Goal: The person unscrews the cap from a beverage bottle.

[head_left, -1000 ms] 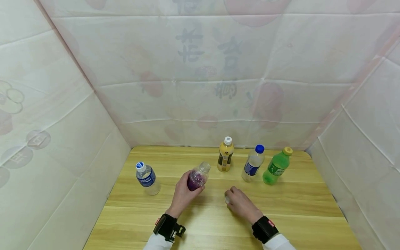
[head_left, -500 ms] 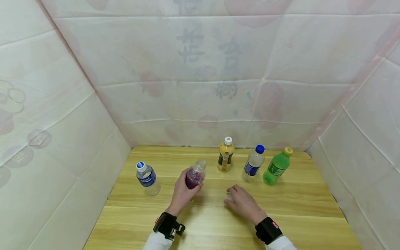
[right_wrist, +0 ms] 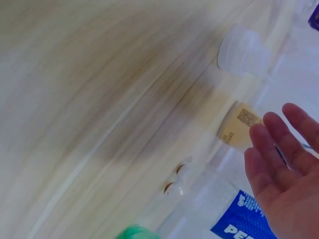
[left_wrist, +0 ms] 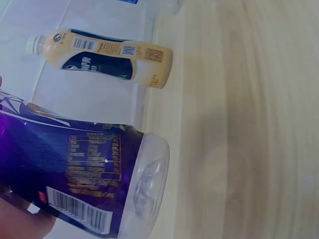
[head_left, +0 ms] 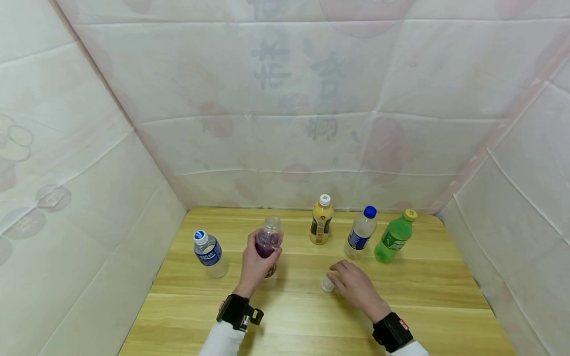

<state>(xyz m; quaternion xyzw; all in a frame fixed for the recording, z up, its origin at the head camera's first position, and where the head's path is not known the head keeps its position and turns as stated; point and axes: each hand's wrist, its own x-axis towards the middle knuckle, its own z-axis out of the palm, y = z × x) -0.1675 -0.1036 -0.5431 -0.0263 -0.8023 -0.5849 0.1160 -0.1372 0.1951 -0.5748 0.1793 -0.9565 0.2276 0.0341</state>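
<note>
My left hand [head_left: 255,264] grips a clear bottle with a purple label [head_left: 268,242] around its middle. The bottle is nearly upright and its mouth has no cap. Whether its base touches the table I cannot tell. In the left wrist view the purple label [left_wrist: 75,169] and the clear base fill the lower left. A whitish translucent cap [head_left: 327,285] lies on the table just left of my right hand [head_left: 356,289]. The right wrist view shows the same cap [right_wrist: 241,52] apart from my fingers [right_wrist: 273,157], which are loosely extended and hold nothing.
A blue-labelled bottle [head_left: 209,254] stands at the left of the wooden table [head_left: 294,326]. Behind and to the right stand a yellow bottle [head_left: 321,220], a blue-capped clear bottle [head_left: 359,235] and a green bottle [head_left: 394,239]. Fabric walls [head_left: 285,148] enclose the back and sides.
My left hand has moved left with the purple-labelled bottle, which is now more upright. My right hand has let go of the cap and drawn back to the right, leaving it on the table.
</note>
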